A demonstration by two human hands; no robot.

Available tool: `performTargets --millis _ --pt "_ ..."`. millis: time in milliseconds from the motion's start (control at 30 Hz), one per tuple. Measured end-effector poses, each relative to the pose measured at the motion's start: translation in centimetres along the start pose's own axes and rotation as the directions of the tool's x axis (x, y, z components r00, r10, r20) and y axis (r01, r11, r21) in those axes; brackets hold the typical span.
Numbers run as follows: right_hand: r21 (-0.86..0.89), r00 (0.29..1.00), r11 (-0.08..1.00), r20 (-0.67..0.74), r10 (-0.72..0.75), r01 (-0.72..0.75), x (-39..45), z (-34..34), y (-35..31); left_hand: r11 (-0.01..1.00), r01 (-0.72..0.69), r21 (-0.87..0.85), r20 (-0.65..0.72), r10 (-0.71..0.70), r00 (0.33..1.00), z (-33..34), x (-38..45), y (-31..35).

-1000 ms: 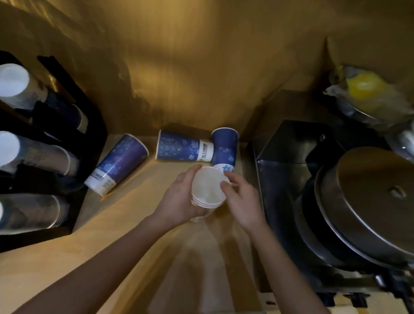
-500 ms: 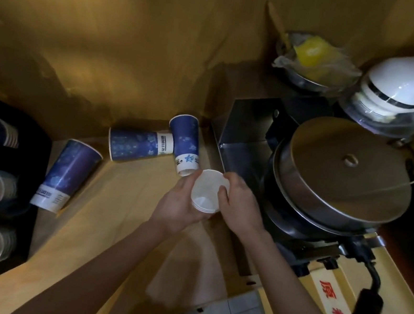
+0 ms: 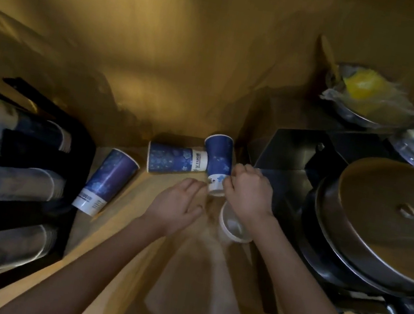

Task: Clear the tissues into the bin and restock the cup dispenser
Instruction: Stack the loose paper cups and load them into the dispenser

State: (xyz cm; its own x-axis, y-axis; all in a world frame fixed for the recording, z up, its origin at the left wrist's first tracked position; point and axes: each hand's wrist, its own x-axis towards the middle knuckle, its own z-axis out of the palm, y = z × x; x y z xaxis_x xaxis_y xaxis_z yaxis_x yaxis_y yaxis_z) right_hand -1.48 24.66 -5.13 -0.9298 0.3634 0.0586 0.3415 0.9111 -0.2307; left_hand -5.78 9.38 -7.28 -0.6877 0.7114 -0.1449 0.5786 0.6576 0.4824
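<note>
Cups: three loose blue paper cups lie on the wooden counter (image 3: 112, 245); the far cup (image 3: 217, 162) lies by the wall, a second cup (image 3: 176, 161) lies on its side with its base touching it, and a third cup (image 3: 107, 182) lies apart, nearer the dispenser
White stack: a short white stack of cups (image 3: 232, 226) rests on the counter under the right wrist, mouth turned up
Right hand: the right hand (image 3: 248, 193) is at the white base of the far cup, the fingers curled and pinching its lower end
Left hand: the left hand (image 3: 178, 204) is open, fingers loosely together and a little bent, holding nothing, just beside the same cup
Dispenser: the black cup dispenser (image 3: 11, 177) stands at the left edge, with three rows of stacked cups, their white bottoms toward the person
Step in hand: I judge it is the restocking part, gathering the loose cups one by one
Tissues and bin: I see no tissue and no bin here, so I cannot tell how that part stands
Next move: it seems the far cup must be lifted and nested with the others, mouths in the same direction, then carried left to a dispenser row
Care needed: paper cups dent easily, so a light grip is better; the second cup touches the far one and may roll
Around: a round metal lid (image 3: 394, 217) on a dark machine is at the right, with a covered bowl (image 3: 369, 94) behind it
</note>
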Motion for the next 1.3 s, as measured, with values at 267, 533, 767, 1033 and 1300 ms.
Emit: performTargets --millis 267,533,767,1033,1300 --pt "-0.003 0.98 0.981 0.049 -0.191 0.191 5.9 2.1 -5.6 0.96 0.225 0.166 -0.235 -0.183 0.955 -4.1 -0.5 -7.4" --pt "0.103 0.921 0.93 0.139 -0.364 0.352 9.1 7.2 -9.2 0.851 0.48 0.215 -0.351 -0.392 0.851 -3.5 1.0 -13.8" --pt "-0.003 0.866 0.921 0.342 -0.364 0.389 11.0 12.3 -9.3 0.804 0.579 0.137 -0.242 -0.54 0.806 -1.0 1.7 -17.0" --pt "0.018 0.908 0.949 0.285 -0.307 0.315 11.0 14.2 -9.1 0.739 0.672 -0.034 -0.077 -0.673 0.736 -0.7 1.7 -17.8" --pt "0.483 0.989 0.871 0.058 -0.138 0.093 11.1 10.4 -8.7 0.764 0.493 -0.416 -0.175 -0.599 0.781 -3.7 0.7 -16.4"
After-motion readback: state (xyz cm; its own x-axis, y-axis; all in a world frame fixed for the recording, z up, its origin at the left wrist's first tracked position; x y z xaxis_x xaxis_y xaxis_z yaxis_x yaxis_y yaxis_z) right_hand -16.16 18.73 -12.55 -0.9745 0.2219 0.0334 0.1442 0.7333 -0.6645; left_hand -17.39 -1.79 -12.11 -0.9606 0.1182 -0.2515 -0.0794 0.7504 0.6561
